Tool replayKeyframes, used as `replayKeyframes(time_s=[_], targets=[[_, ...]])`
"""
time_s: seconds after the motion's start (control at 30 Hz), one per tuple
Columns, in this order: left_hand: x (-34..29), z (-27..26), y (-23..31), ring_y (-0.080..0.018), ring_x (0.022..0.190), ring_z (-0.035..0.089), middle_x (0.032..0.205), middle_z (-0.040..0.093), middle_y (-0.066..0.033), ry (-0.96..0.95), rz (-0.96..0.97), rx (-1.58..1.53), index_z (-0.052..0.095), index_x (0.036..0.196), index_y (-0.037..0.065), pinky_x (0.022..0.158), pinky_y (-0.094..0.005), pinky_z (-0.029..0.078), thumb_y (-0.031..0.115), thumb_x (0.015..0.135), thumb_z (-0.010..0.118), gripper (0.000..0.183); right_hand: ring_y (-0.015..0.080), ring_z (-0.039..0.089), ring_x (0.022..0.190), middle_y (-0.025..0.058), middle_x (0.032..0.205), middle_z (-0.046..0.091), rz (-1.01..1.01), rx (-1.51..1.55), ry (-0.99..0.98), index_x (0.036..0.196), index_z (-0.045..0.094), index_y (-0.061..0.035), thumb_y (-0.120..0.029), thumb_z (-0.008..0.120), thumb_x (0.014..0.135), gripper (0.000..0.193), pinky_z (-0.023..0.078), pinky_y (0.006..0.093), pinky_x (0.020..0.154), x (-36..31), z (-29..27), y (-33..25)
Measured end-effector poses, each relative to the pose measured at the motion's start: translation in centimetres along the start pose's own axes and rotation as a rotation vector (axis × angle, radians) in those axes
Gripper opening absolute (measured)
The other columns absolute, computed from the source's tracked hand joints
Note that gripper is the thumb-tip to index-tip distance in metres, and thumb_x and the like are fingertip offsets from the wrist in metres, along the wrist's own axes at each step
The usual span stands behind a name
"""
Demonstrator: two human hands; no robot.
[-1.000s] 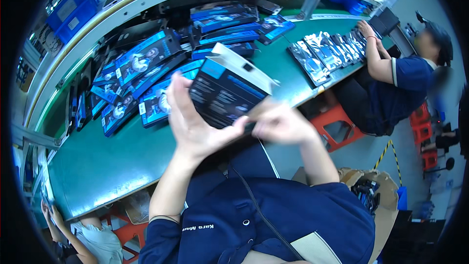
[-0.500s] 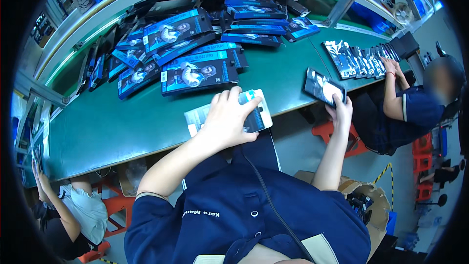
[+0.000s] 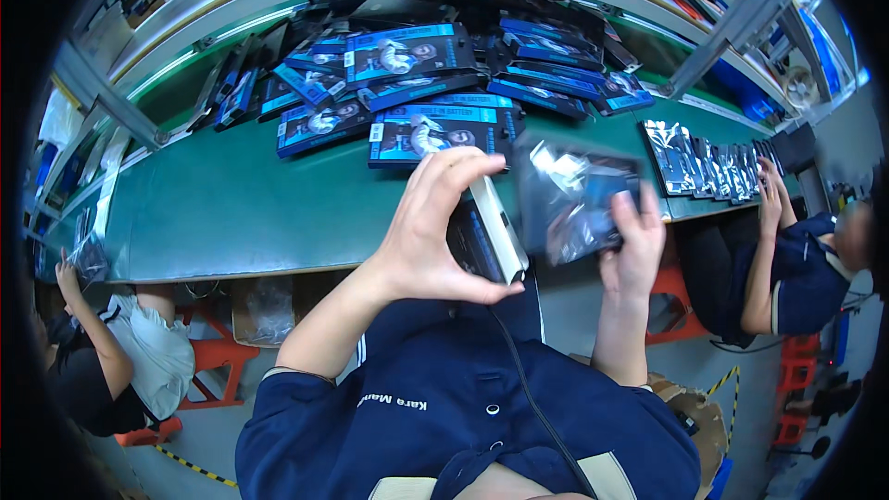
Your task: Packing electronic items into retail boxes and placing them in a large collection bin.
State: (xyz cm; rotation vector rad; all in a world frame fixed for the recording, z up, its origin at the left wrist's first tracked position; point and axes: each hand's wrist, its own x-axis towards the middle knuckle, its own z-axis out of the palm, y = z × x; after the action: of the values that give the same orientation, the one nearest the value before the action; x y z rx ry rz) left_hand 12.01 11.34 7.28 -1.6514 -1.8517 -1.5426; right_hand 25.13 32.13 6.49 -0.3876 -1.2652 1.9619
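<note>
My left hand (image 3: 421, 222) is closed around a flat black box (image 3: 474, 241) with a white edge, its thumb and fingers at opposite ends. The box is tilted up, its white side facing right, near the table's front edge. Just to the right, my right hand (image 3: 637, 239) grips a flat black package (image 3: 565, 208) by its right side. Shiny clear film seems to cover this package, and motion blurs it. A narrow gap separates the two held things. Behind them on the table lies a heap of black and blue printed boxes (image 3: 440, 134).
A green worktable (image 3: 222, 213) spans the view beneath a metal shelf frame. At the right, a co-worker's hand (image 3: 769, 185) touches a row of film-wrapped packages (image 3: 681, 162). Another person (image 3: 102, 352) works at the far left. An open carton (image 3: 694, 417) stands below right.
My right hand has brought its package left, close to my left hand. The box in my left hand has turned from lying fairly flat to standing on edge. The view has shifted slightly.
</note>
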Motion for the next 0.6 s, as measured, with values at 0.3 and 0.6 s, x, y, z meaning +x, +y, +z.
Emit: replayKeyframes(time_s=[0.3,0.6], targets=[[-0.9,-2.8,0.2,-0.0331,0.105,0.052,0.118,0.053,-0.0154,-0.058,0.012,0.258,0.027,0.147,0.001,0.089,-0.0412,0.038,0.037,0.041,0.088,0.127,0.0155,0.059,0.106,0.0134,0.118,0.062,-0.421,-0.467,-0.487,0.138,0.043,0.0031,0.006,0.064,0.083,0.059,0.048,0.0288,0.091,0.6,3.9,-5.5],[-1.2,1.3,-0.9,-0.0361,0.113,0.049,0.132,0.038,-0.023,0.429,-0.232,0.093,0.005,0.147,-0.002,0.099,-0.0452,0.038,0.038,0.052,0.092,0.135,0.0322,0.059,0.084,0.0124,0.096,0.063,-0.999,-0.859,-0.775,0.099,0.065,-0.0014,-0.011,0.07,0.081,0.021,0.046,0.042,0.079,0.3,10.6,-3.1]])
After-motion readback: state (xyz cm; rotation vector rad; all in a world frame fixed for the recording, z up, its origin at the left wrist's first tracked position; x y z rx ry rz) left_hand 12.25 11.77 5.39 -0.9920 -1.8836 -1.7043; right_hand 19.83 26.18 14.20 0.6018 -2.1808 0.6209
